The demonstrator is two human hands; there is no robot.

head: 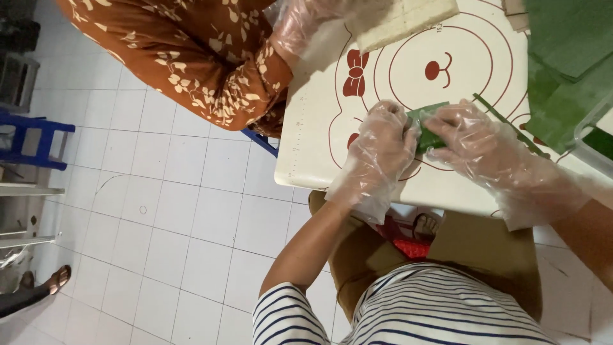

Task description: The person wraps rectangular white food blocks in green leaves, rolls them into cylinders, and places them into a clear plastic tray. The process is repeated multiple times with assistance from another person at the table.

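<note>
The left hand [377, 150] and the right hand [488, 150], both in loose clear plastic gloves, are closing from either side on a small folded green leaf parcel [426, 128]; the fingers of each are curling around it, pinching it between them, and only its middle is showing between the gloves; the parcel is sitting just above a white baking mat [319, 128] with red circles and a red bow printed on it, which is lying on the table; a thin green leaf strip [504, 121] is lying on the mat beside the right hand; a stack of green leaves [565, 70] is resting at the far right; across the table another person in a brown flowered sleeve [211, 64] is reaching a gloved hand [300, 25] towards a pale slab [402, 22]; a blue stool [38, 137] is standing on the white tiled floor [166, 211]
</note>
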